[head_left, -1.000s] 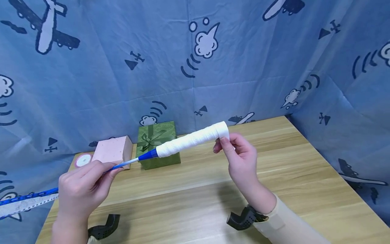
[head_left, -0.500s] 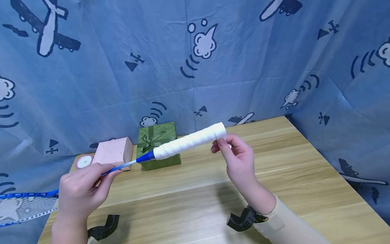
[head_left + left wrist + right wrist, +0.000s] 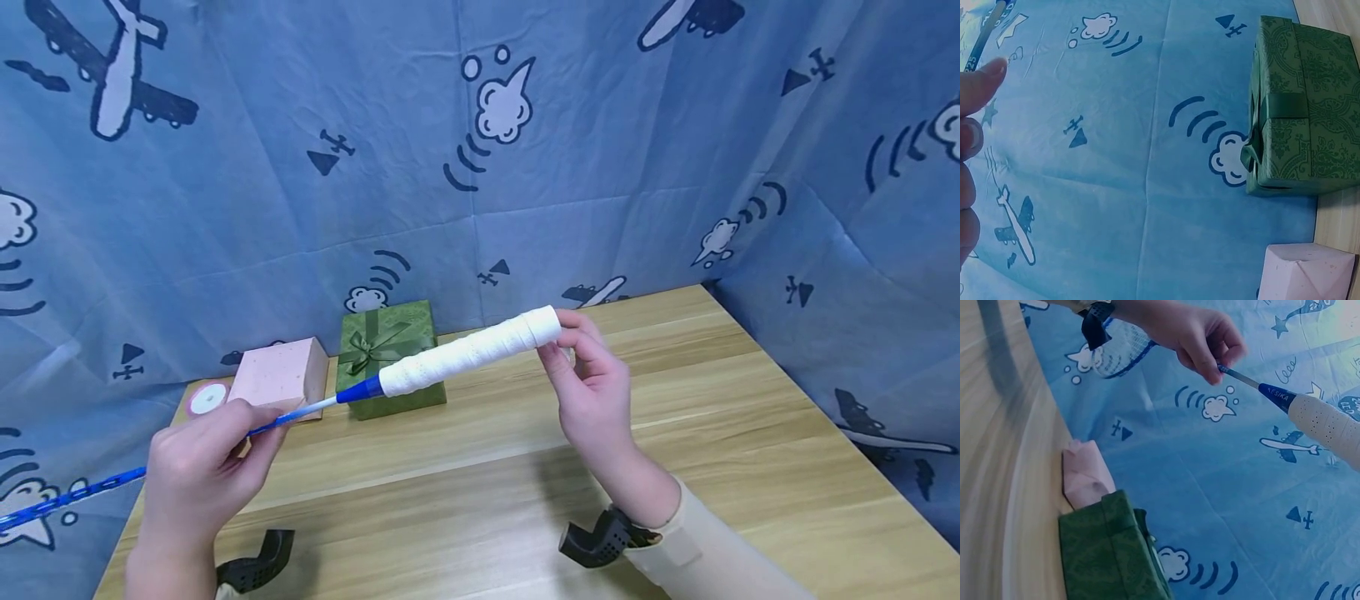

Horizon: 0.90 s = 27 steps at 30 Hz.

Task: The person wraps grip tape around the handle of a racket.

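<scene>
A badminton racket (image 3: 468,354) is held at a slant above the table, its white wrapped handle up to the right and its blue cone below that. My left hand (image 3: 206,467) pinches the thin shaft between thumb and fingers. Beyond that hand the blue frame (image 3: 75,497) shows nearly edge-on at the left. At the butt end, my right hand (image 3: 596,387) holds the handle, thumb beneath and fingers behind it. The right wrist view shows perforated white wrap (image 3: 1325,425) and the left hand (image 3: 1200,340) on the shaft; the right fingers are outside that view.
A green gift box (image 3: 397,404) with a bow stands at the back of the wooden table (image 3: 480,500). Left of it are a pink box (image 3: 270,371) and a pink-rimmed white roll (image 3: 207,397). Blue printed cloth (image 3: 600,167) hangs behind and at the sides.
The racket has rolled about its shaft, and its strings, visible earlier, now show only as a thin blue edge. My right fingers have shifted farther around the butt end.
</scene>
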{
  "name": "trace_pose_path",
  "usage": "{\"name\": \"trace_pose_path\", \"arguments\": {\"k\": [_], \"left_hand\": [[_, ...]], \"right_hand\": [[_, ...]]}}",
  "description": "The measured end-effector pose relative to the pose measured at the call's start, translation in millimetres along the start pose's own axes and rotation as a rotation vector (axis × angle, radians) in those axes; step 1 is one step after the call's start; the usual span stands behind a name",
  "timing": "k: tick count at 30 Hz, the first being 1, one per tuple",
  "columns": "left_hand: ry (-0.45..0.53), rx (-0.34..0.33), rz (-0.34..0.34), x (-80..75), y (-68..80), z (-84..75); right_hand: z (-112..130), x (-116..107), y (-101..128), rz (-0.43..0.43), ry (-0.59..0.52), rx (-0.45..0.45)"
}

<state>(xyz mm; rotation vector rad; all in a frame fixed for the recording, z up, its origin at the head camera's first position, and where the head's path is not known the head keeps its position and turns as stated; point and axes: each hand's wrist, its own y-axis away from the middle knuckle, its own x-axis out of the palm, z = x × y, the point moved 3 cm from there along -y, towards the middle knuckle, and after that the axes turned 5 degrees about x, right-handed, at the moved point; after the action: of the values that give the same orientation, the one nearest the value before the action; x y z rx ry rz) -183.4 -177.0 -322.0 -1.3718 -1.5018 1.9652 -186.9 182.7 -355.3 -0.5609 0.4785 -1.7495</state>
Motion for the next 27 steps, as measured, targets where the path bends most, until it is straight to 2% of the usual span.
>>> {"name": "trace_pose_path", "arguments": {"k": [4, 8, 11, 16, 17, 22, 27], "left_hand": [[-0.007, 0.022, -0.027, 0.9, -1.6, -0.7], [-0.03, 0.006, -0.011, 0.6, 0.0, 0.5], [-0.031, -0.013, 0.01, 0.3, 1.4, 1.6], [-0.039, -0.037, 0.033, 0.2, 2.7, 3.6], [-0.04, -0.038, 0.035, 0.3, 2.7, 3.9], [-0.042, -0.041, 0.044, 1.3, 2.0, 4.4], [-0.054, -0.042, 0.04, 1.4, -0.7, 3.2]], "right_hand": [[0.1, -1.4, -2.1, 0.009, 0.062, 0.036], [-0.1, 0.0, -3.4, 0.058, 0.044, 0.073], [0.0, 0.8, -4.3, 0.067, 0.03, 0.041], [1.5, 0.2, -6.3, 0.031, 0.116, -0.058], [1.6, 0.0, -6.5, 0.024, 0.135, -0.062], [0.4, 1.0, -6.4, 0.022, 0.092, -0.01], [-0.2, 1.2, -8.8, 0.026, 0.081, -0.026]]}}
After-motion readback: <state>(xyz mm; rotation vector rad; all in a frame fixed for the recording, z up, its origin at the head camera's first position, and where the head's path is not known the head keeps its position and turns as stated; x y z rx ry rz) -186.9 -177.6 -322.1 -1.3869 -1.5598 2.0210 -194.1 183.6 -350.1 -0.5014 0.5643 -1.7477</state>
